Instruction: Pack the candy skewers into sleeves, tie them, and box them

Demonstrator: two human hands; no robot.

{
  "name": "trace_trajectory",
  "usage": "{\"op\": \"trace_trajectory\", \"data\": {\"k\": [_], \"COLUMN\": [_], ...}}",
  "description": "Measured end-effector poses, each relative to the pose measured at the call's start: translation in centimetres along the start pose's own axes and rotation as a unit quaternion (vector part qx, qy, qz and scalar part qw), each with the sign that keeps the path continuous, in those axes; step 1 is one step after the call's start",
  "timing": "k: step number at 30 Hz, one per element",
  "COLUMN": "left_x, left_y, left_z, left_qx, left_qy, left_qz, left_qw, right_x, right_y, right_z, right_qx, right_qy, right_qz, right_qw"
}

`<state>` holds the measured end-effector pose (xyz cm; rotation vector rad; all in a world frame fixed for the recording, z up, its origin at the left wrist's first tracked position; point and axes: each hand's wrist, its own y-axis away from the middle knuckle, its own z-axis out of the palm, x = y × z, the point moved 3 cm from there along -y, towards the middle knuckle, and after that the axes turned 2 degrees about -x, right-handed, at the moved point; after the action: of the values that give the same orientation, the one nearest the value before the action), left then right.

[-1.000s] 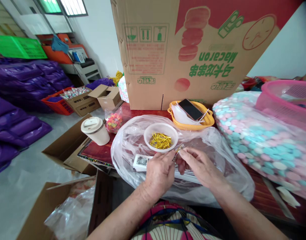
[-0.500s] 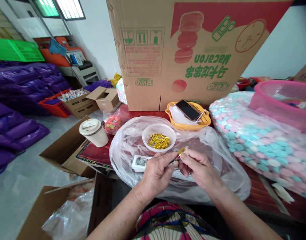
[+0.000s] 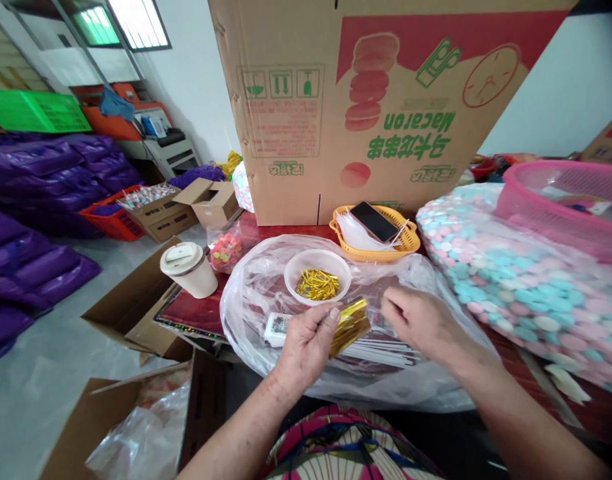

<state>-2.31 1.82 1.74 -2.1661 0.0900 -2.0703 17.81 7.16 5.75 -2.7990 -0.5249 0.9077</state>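
Observation:
My left hand [image 3: 309, 339] grips a shiny piece of gold foil or film [image 3: 350, 327] between thumb and fingers. A short distance to the right, my right hand [image 3: 420, 320] is curled closed; whatever its fingers hold, if anything, is hidden. Behind the left hand stands a white plastic bowl [image 3: 292, 267] with gold twist ties [image 3: 318, 285] in it. Thin white sticks [image 3: 381, 353] lie below the foil. A white item with a printed code [image 3: 276, 328] sits beside the left hand, partly covered by it. Clear plastic sheeting [image 3: 251, 293] lies under all these.
A large Macaron carton [image 3: 286, 180] rises at the back. An orange basket [image 3: 371, 255] holds a phone [image 3: 375, 221]. To the right bulges a bag of pastel candies [image 3: 526, 300] with a pink basket [image 3: 551, 220]. A lidded cup [image 3: 199, 277] stands near the table's left edge.
The hands, together earlier, have come apart. My right hand has moved right, and the gold foil now shows broadly in my left hand. More of the white sticks is visible.

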Motion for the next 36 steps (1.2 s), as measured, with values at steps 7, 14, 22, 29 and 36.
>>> {"op": "trace_trajectory", "data": {"k": [7,14,22,29,36], "left_x": [-0.6,-1.4,-2.0,0.0,0.9], "left_y": [-0.3,0.1,-0.2,-2.4,-6.5], "left_z": [-0.3,1.2,-0.1,-1.6,-4.3], "left_qx": [0.086,0.076,0.073,0.001,0.070], "left_qy": [0.025,0.145,0.064,0.215,0.259], "left_qz": [-0.012,-0.038,-0.079,-0.174,-0.144], "left_qw": [0.996,0.986,0.992,0.961,0.953], "right_x": [0.2,-4.0,0.9,1.0,-4.4], "right_y": [1.2,1.3,-2.6,-3.3,-6.9], "right_z": [1.1,5.2,2.6,2.1,6.8], "right_qx": [-0.022,0.051,0.050,-0.096,-0.060], "right_qy": [-0.260,-0.205,0.021,-0.363,-0.396], "right_qz": [0.118,0.011,-0.001,0.061,0.005], "right_qw": [0.958,0.977,0.999,0.925,0.916]}}
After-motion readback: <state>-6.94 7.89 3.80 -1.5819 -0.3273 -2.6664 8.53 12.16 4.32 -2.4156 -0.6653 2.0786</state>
